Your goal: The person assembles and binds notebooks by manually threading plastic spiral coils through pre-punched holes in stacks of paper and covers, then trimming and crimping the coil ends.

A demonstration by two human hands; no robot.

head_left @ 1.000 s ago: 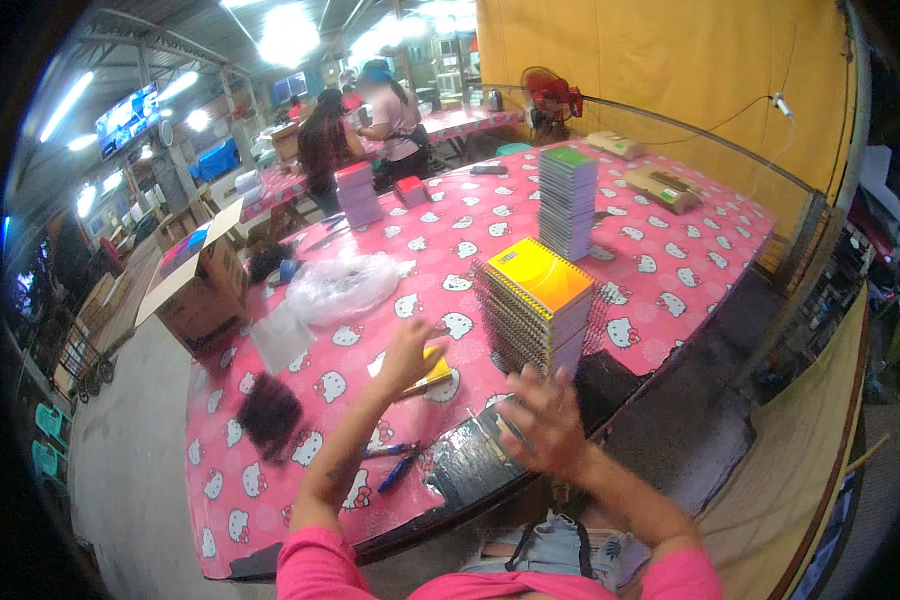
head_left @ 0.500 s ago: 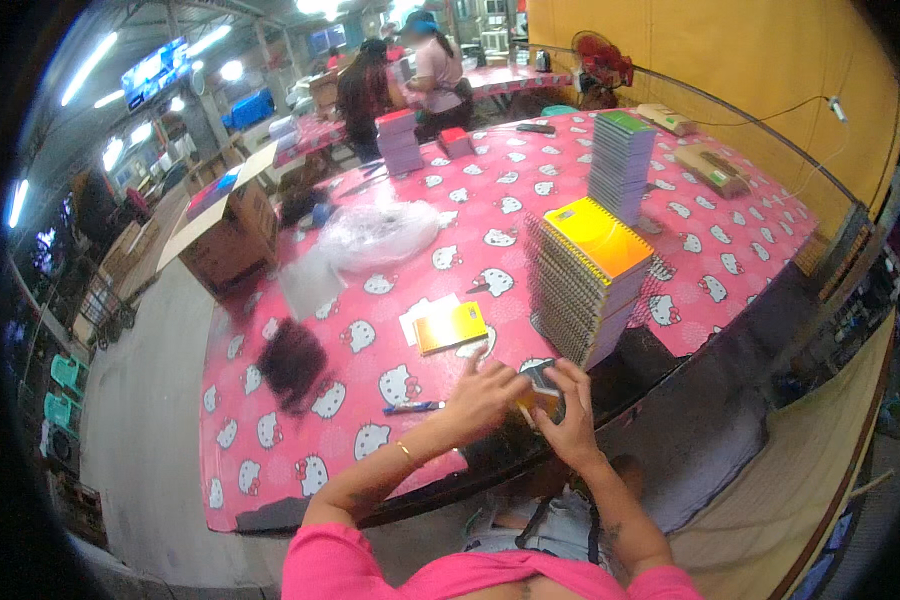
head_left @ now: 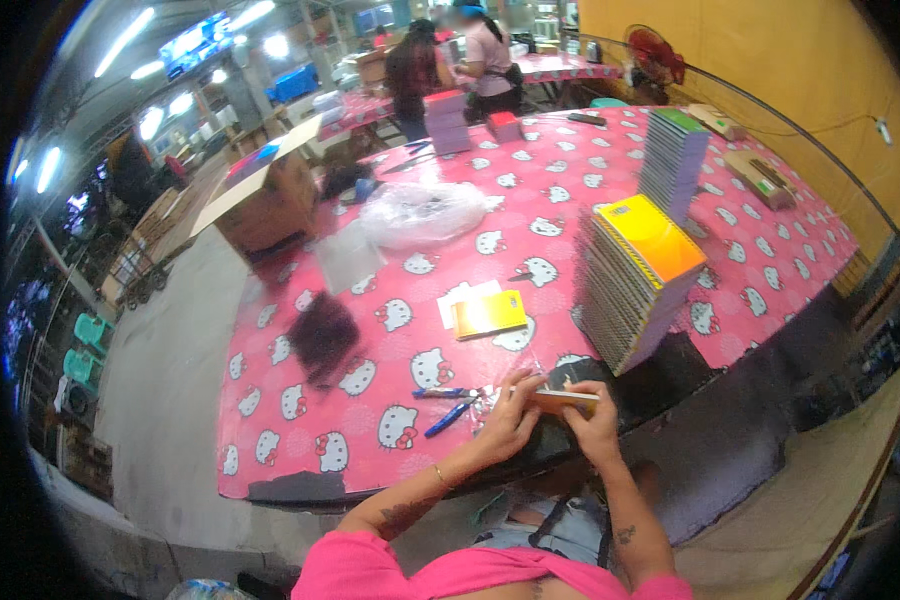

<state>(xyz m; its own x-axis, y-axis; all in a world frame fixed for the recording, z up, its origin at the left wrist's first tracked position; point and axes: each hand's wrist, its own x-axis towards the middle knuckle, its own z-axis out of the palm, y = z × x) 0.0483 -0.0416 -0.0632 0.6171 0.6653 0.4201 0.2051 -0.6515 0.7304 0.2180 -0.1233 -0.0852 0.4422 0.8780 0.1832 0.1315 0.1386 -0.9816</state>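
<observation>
Close to the table's near edge, my left hand (head_left: 510,422) and my right hand (head_left: 594,424) grip a small notebook (head_left: 567,398) from its two sides. It is tipped so that mostly its orange-yellow edge shows, and its far face is hidden. Left of my left hand lies a pair of blue-handled pliers (head_left: 448,408) with spread handles. Beyond my hands, a yellow notebook (head_left: 490,316) lies flat, partly over white paper slips (head_left: 460,296). A tall stack of yellow spiral notebooks (head_left: 630,290) stands to the right of it.
A green-topped notebook stack (head_left: 673,165) stands behind the yellow one. Red-topped stacks (head_left: 447,122) are farther back. Clear plastic wrap (head_left: 420,212), a dark blurry object (head_left: 322,338) and an open cardboard box (head_left: 262,215) are leftward. Two people work at the far table (head_left: 570,68).
The notebook between my hands has turned more edge-on, and my fingers have shifted on it. The pliers show more fully beside my left hand. The whole view has swung left.
</observation>
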